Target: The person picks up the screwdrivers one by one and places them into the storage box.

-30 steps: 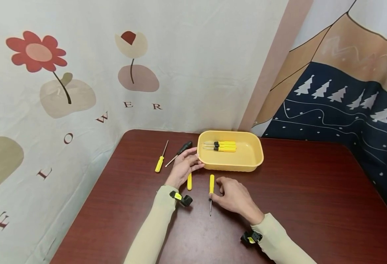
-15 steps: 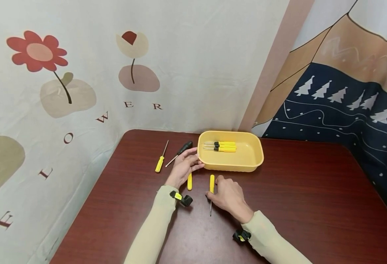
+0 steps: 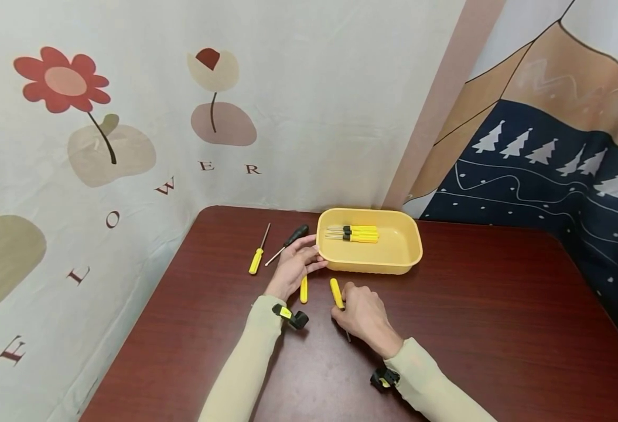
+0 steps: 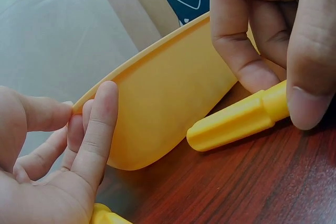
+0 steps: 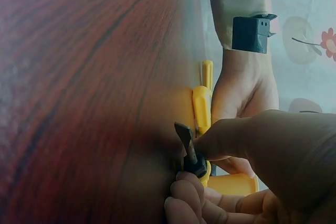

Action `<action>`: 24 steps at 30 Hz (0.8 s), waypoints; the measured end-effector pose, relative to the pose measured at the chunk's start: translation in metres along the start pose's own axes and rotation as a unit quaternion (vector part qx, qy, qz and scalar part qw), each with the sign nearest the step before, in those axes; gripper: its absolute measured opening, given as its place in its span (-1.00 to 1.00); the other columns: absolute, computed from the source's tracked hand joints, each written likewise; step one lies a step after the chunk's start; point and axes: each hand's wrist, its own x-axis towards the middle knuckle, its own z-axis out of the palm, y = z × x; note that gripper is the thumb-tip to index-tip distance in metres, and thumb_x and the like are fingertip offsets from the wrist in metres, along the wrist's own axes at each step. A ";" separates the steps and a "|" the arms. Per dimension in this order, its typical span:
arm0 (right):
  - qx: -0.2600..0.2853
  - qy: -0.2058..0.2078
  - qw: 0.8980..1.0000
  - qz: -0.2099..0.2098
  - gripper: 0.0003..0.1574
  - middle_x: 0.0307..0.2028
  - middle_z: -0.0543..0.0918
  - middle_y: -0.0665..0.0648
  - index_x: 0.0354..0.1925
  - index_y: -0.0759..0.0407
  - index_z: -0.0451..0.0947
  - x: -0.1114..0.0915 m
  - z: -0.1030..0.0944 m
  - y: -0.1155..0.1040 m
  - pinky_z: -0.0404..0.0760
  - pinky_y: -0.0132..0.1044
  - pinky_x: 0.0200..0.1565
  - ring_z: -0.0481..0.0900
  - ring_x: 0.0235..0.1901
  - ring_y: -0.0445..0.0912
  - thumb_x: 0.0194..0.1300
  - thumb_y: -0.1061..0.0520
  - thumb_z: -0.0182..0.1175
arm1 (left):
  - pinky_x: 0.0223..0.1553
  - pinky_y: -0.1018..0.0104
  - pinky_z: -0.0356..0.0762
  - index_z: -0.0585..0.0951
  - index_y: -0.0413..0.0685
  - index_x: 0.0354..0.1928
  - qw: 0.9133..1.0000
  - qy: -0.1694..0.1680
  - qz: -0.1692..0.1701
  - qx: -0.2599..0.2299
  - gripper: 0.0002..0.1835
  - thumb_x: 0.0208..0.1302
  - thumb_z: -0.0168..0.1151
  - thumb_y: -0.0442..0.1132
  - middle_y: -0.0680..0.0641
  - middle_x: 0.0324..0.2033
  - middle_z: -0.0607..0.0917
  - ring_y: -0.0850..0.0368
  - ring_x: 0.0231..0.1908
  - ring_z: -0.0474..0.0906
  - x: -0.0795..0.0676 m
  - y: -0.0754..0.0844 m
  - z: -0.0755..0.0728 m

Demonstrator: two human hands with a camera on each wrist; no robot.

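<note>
My left hand (image 3: 290, 272) pinches the left rim of a yellow plastic container (image 3: 399, 246), seen also from the side in the left wrist view. Inside it lie several small screwdrivers (image 3: 362, 234) with yellow-and-black handles. In front of the container, my right hand (image 3: 365, 313) pinches a yellow-handled screwdriver (image 3: 336, 292) between thumb and fingers, its handle pointing away. Its flat metal blade (image 5: 185, 136) and black collar show in the right wrist view. Another yellow screwdriver (image 3: 303, 291) lies beside my left wrist, partly hidden by that hand.
Left of the container, a yellow-handled screwdriver (image 3: 256, 261) and a black-handled screwdriver (image 3: 296, 234) lie on the dark red wooden table (image 3: 498, 305). Printed curtains (image 3: 309, 105) hang right behind the table's back edge.
My right hand has moved slightly left and closed its thumb and fingers on the screwdriver, which has turned from nearly straight to slanted. The left hand stays at the container's rim.
</note>
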 end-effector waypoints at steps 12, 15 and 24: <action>0.022 -0.013 0.999 -0.040 -0.79 -0.62 0.49 -0.02 -0.33 0.08 0.56 -0.004 -0.004 0.004 0.33 -0.32 -0.64 0.41 -0.66 -0.12 0.10 0.12 0.41 | -0.18 0.24 0.82 0.51 -0.16 0.32 1.000 0.009 -0.005 0.001 -0.58 0.47 0.19 -0.39 -0.14 -0.25 0.66 0.12 -0.35 0.67 0.000 0.000 0.001; 0.037 -0.023 0.998 -0.053 -0.81 -0.63 0.49 -0.07 -0.32 0.03 0.57 -0.004 -0.008 0.006 0.33 -0.36 -0.63 0.40 -0.66 -0.18 0.13 0.12 0.41 | -0.18 0.24 0.82 0.51 -0.17 0.32 1.000 0.007 -0.003 0.001 -0.58 0.47 0.18 -0.40 -0.14 -0.25 0.66 0.12 -0.35 0.68 0.000 0.000 0.001; 0.126 -0.056 0.986 -0.093 -0.82 -0.57 0.54 -0.08 -0.25 0.02 0.60 0.002 -0.021 0.014 0.39 -0.43 -0.58 0.42 -0.61 -0.25 0.22 0.17 0.42 | -0.16 0.24 0.82 0.50 -0.18 0.33 1.000 0.005 -0.002 0.003 -0.57 0.47 0.18 -0.40 -0.15 -0.25 0.65 0.12 -0.34 0.68 0.001 0.000 0.000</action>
